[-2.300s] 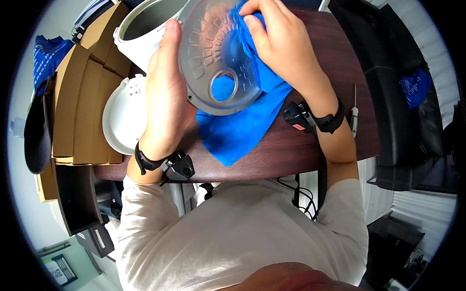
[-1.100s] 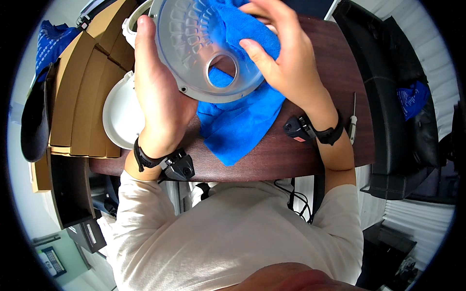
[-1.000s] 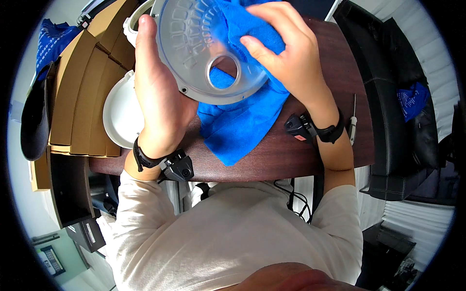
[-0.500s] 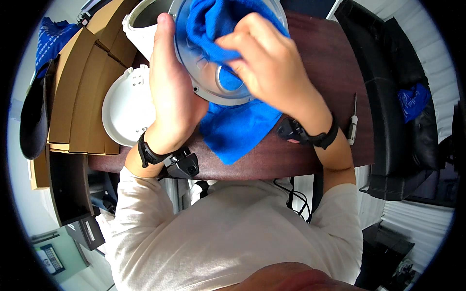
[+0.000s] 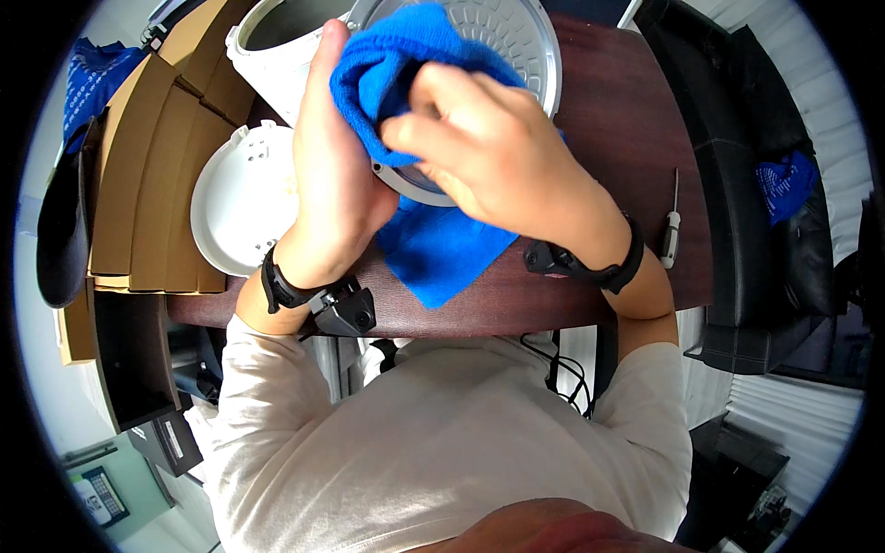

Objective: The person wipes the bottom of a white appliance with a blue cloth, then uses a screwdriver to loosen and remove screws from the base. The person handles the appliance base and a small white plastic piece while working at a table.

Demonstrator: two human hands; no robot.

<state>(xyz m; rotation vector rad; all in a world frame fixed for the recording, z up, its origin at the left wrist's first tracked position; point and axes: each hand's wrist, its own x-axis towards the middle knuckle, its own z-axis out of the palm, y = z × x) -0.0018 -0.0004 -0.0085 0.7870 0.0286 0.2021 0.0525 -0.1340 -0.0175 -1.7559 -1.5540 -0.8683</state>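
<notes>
Grip: your right hand [image 5: 502, 143] is clamped on the bunched blue cloth [image 5: 396, 55]
Left hand: your left hand [image 5: 336, 180] lies against the left rim of the clear round cover [image 5: 512, 46]; its fingers are hidden, so their closing can't be told
Cover: above the tabletop's [image 5: 631, 120] far side, cloth across its left part
White lid [image 5: 240, 198]: near the tabletop's left edge
Screwdriver [image 5: 672, 230]: by the right edge
</notes>
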